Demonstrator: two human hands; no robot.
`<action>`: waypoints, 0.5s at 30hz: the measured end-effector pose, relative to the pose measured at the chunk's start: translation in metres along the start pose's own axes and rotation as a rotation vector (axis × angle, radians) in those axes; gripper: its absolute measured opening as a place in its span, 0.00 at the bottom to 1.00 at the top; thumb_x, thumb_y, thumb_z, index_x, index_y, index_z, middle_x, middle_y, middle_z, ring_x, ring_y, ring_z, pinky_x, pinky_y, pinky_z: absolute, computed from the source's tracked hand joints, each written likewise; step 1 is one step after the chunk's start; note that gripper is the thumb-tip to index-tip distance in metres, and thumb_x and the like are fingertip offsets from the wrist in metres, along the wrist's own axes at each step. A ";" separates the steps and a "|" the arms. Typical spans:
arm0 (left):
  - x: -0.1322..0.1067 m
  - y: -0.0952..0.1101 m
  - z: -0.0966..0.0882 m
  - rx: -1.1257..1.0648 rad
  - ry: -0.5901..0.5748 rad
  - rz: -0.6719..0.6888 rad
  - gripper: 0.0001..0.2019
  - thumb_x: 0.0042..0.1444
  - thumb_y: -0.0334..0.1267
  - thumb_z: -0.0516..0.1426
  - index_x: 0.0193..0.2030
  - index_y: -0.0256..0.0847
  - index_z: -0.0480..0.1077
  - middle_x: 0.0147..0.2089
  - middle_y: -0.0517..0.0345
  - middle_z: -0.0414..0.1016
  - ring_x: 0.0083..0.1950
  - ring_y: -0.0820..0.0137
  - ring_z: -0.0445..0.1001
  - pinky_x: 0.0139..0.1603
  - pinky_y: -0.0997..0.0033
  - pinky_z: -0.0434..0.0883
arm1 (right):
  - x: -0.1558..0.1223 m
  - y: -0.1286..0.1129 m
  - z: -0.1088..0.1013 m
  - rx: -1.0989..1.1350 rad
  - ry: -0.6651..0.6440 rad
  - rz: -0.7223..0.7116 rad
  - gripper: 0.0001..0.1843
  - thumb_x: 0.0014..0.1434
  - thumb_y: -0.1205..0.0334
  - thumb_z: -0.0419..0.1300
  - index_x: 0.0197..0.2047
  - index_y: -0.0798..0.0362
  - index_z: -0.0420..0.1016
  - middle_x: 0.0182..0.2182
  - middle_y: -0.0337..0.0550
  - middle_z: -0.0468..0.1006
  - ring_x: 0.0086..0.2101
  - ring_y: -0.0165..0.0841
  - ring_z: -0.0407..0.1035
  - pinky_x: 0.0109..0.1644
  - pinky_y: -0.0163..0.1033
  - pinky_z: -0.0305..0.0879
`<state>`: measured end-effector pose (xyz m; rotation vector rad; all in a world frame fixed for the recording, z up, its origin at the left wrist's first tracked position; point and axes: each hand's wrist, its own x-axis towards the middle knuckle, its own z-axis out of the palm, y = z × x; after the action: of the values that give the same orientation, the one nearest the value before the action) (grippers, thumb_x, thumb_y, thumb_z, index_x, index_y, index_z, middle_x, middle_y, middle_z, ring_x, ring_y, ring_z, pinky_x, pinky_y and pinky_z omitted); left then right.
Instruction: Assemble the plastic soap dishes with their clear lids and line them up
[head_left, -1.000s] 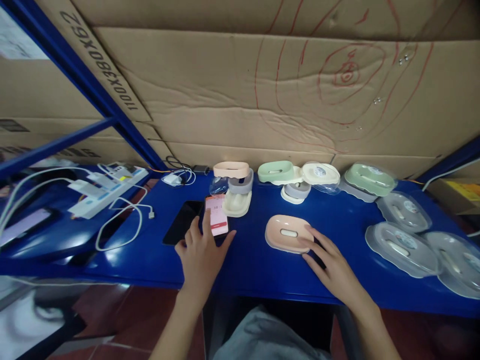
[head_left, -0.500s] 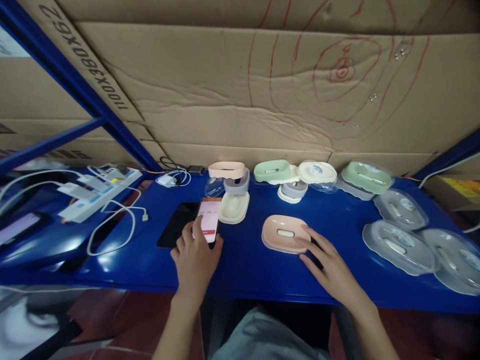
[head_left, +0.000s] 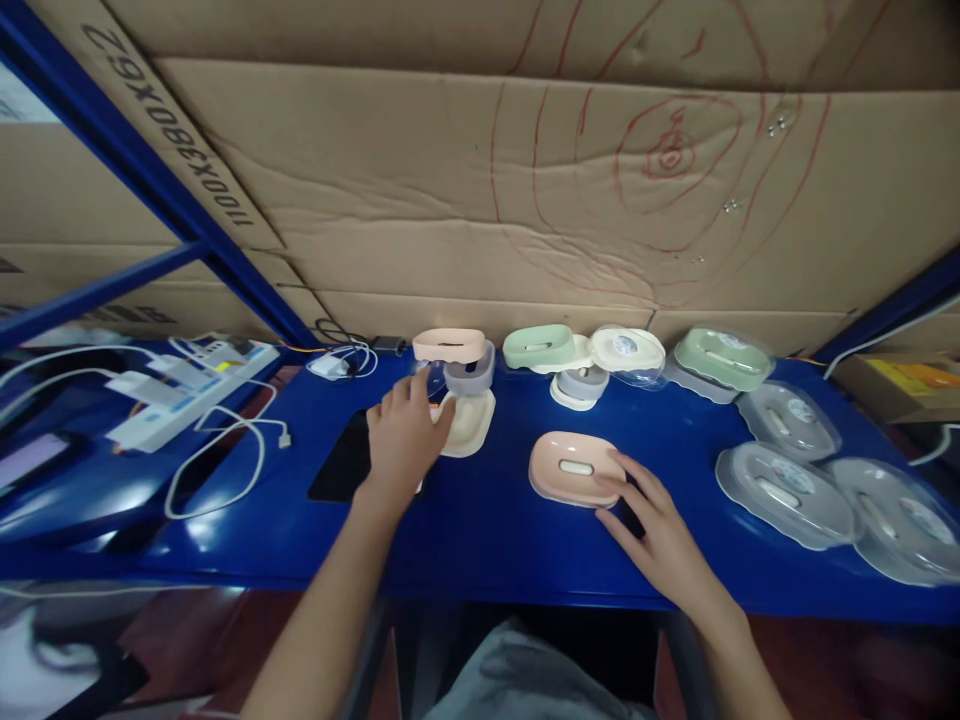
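Note:
My left hand [head_left: 405, 435] reaches forward over the phones, fingers loosely apart and holding nothing; it hides the lit phone and nearly touches a cream soap dish [head_left: 469, 422]. A dark phone [head_left: 343, 463] lies just left of it. Behind stand a grey dish [head_left: 470, 375] and a peach dish [head_left: 448, 345], stacked unevenly. My right hand [head_left: 658, 530] rests flat and open on the blue shelf [head_left: 487, 520], fingertips against the near right edge of a peach soap dish [head_left: 574, 467].
Green, cream and grey dishes [head_left: 583, 360] crowd the back. Clear lids [head_left: 784, 480] lie at the right, one over a green dish [head_left: 721, 358]. A power strip [head_left: 187, 385] with white cables lies at the left. A cardboard wall stands behind.
My left hand has lifted off the lit phone and moved forward, toward the cream dish, now covering that phone. The right hand has stayed by the peach dish.

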<state>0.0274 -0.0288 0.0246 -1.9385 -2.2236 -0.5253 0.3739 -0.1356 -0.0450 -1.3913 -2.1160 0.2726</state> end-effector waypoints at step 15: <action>0.036 -0.023 -0.001 -0.189 -0.136 -0.134 0.25 0.67 0.55 0.60 0.66 0.49 0.72 0.65 0.45 0.78 0.57 0.47 0.82 0.59 0.48 0.76 | 0.001 -0.002 -0.003 0.000 -0.029 0.011 0.20 0.75 0.53 0.59 0.67 0.40 0.71 0.74 0.48 0.64 0.72 0.48 0.62 0.72 0.61 0.67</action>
<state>-0.0014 0.0016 0.0333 -1.9763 -2.4846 -0.6621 0.3733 -0.1361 -0.0412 -1.4075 -2.1321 0.2983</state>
